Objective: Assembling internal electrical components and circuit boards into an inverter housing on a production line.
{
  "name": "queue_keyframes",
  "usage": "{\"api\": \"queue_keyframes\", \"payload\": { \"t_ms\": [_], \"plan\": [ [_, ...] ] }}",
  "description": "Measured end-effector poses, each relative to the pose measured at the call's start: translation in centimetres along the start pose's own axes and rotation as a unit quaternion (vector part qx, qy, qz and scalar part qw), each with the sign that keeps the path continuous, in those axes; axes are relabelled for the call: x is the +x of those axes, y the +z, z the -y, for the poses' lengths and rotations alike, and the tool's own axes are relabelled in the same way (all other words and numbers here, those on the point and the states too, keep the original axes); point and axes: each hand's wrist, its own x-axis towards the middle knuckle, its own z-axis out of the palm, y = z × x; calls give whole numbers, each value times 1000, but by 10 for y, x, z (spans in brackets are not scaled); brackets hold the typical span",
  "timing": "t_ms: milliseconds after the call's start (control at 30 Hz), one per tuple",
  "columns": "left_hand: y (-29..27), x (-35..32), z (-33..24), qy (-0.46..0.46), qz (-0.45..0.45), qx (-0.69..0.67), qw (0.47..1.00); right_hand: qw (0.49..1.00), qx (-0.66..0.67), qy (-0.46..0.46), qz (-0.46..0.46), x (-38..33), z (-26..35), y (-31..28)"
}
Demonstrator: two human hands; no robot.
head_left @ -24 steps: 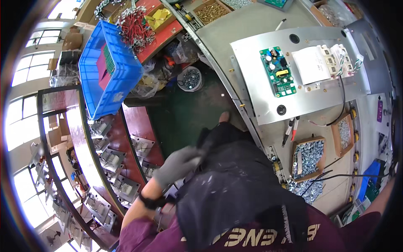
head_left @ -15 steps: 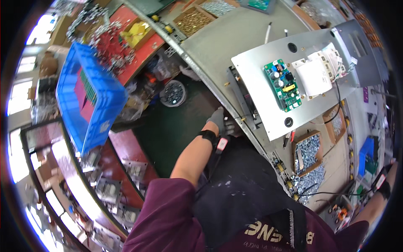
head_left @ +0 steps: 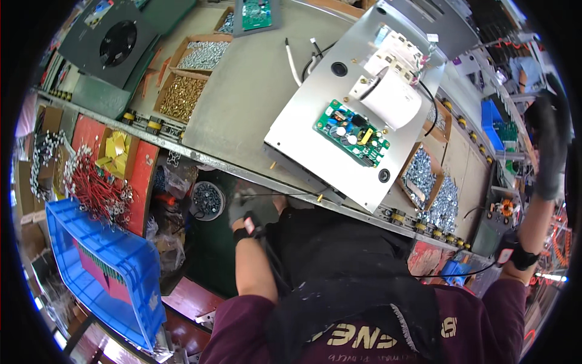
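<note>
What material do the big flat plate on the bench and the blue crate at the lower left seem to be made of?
The flat plate looks like bare sheet metal: dull grey, matte, with punched round holes. The blue crate looks like moulded plastic: even colour, slight gloss, ribbed rim. Both are judged by look only.

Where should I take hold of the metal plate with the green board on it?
Probably by the near edge of the metal plate, which overhangs the workbench toward the person, coming from below beside the gloved left hand. That bare margin is free of the green circuit board and white part.
</note>
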Motion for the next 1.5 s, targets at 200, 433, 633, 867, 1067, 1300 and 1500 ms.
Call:
{"api": "queue_keyframes", "payload": {
  "t_ms": [200,433,633,867,1067,1300,1500],
  "plan": [
    [102,-154,-90,179,180,-3,967,962,214,126,113,-70,67,95],
    [233,-204,22,149,266,546,780,922,331,135,150,-129,88,124],
    [229,-126,64,487,397,708,323,893,375,199,153,-190,101,133],
    [259,-113,73,179,521,482,682,873,375,293,109,-219,110,148],
    [287,-119,64,-110,465,231,847,944,252,200,72,-190,122,165],
    [289,-113,65,68,491,547,674,954,215,170,124,-188,115,173],
    [296,-136,58,61,522,535,662,940,244,163,173,-183,109,168]
  ]
}}
